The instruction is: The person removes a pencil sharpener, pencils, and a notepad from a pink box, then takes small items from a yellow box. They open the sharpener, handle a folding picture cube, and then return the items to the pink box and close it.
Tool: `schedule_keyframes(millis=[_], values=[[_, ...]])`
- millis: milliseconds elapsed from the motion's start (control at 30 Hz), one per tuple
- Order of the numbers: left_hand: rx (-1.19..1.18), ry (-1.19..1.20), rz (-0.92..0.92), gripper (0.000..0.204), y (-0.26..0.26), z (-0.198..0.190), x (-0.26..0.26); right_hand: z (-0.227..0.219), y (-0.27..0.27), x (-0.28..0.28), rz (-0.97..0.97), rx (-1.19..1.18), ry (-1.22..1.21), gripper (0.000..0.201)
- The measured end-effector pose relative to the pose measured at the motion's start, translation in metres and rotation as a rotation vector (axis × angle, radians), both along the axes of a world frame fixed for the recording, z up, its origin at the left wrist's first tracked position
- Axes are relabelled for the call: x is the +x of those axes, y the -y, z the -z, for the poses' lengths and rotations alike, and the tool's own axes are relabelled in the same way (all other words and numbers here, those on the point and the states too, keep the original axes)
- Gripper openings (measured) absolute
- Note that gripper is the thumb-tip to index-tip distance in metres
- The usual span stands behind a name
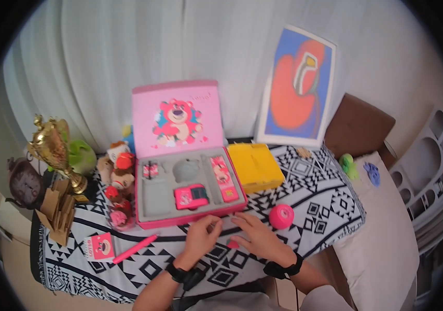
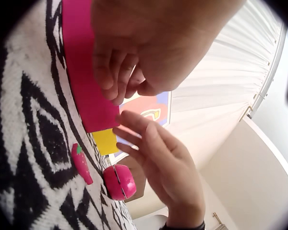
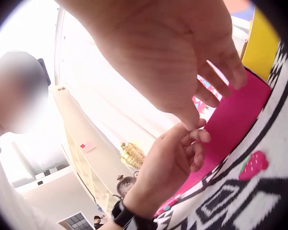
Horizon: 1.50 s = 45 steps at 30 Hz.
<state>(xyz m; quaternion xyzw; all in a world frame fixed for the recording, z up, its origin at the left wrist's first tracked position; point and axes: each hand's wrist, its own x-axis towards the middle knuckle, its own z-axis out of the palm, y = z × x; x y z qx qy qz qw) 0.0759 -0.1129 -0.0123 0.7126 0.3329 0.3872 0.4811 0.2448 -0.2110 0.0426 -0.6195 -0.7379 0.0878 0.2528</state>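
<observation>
Both hands hover over the patterned cloth, just in front of an opened pink gift box (image 1: pixel 190 223) with a bear on its raised lid. My left hand (image 1: pixel 202 237) has loosely bent fingers and holds nothing. My right hand (image 1: pixel 259 237), also holding nothing, spreads its fingers beside it. Below them lies a strawberry-shaped pink piece (image 3: pixel 254 166) with a green top, flat on the cloth. In the box's grey tray sit a pink device (image 1: pixel 184 198) with a dark part, a slim pink carton (image 1: pixel 224 179) and a small pink item (image 1: pixel 150 170). Several tray hollows hold nothing.
Right of the box are a yellow box (image 1: pixel 255 167) and a round pink container (image 1: pixel 281 216). At left lie a pink pen-like stick (image 1: pixel 135 249) and a bear-print booklet (image 1: pixel 99 246). Plush toys (image 1: pixel 121 171), a gold trophy (image 1: pixel 55 147) and folded cardboard (image 1: pixel 58 212) stand farther left.
</observation>
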Motion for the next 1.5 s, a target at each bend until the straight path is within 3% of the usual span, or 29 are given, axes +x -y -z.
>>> schedule_keyframes(millis=[100,200,367,433,500,567,600,667,700,800,1033,1167,1233,1300,1367,1500], values=[[-0.003,-0.066,0.042,0.017,-0.005,0.012,-0.001,0.009,0.027,-0.012,0.009,0.095,0.132,0.054],[-0.116,-0.042,0.099,0.02,-0.006,0.01,-0.003,0.02,0.037,-0.011,0.014,-0.124,0.01,0.058],[-0.194,-0.135,0.175,0.019,-0.018,0.019,-0.003,0.041,0.01,0.003,-0.226,-0.207,0.053,0.045],[-0.178,-0.189,0.189,0.018,-0.017,0.015,-0.004,0.042,0.001,0.008,-0.265,-0.241,0.011,0.04],[-0.14,-0.048,0.29,0.018,-0.023,0.04,0.001,0.048,-0.016,0.018,-0.334,-0.211,-0.071,0.035],[0.017,-0.187,0.33,0.018,-0.022,0.038,0.001,0.046,-0.025,0.019,-0.373,-0.181,-0.065,0.034],[0.069,-0.24,0.324,0.02,-0.02,0.032,0.0,0.037,-0.025,0.015,-0.349,-0.221,-0.045,0.034],[-0.002,-0.116,0.282,0.02,-0.015,0.026,0.001,0.025,-0.028,0.011,-0.316,-0.329,-0.077,0.031],[0.084,-0.23,0.231,0.019,-0.017,0.028,0.003,0.02,-0.03,0.01,-0.302,-0.393,-0.057,0.03],[0.071,-0.262,0.185,0.018,-0.015,0.027,0.003,0.027,-0.037,0.01,-0.225,-0.446,-0.111,0.036],[0.073,-0.213,0.094,0.023,-0.003,0.03,0.006,0.036,-0.045,-0.005,-0.107,-0.283,-0.054,0.034],[0.069,-0.295,0.174,0.024,0.013,-0.002,-0.008,0.062,-0.049,0.013,-0.117,-0.354,-0.26,0.028],[0.168,-0.241,0.344,0.021,0.021,-0.034,-0.027,0.053,-0.047,0.008,-0.097,-0.3,-0.305,0.028],[0.273,-0.082,0.355,0.023,0.037,-0.041,-0.055,0.059,-0.048,0.015,-0.069,-0.334,-0.282,0.026],[0.19,-0.112,0.361,0.028,0.042,-0.061,-0.1,0.057,-0.047,0.011,-0.026,-0.338,-0.327,0.024],[0.203,-0.478,-0.189,0.037,0.034,-0.06,-0.192,0.055,-0.044,0.004,-0.011,-0.264,-0.309,0.023]])
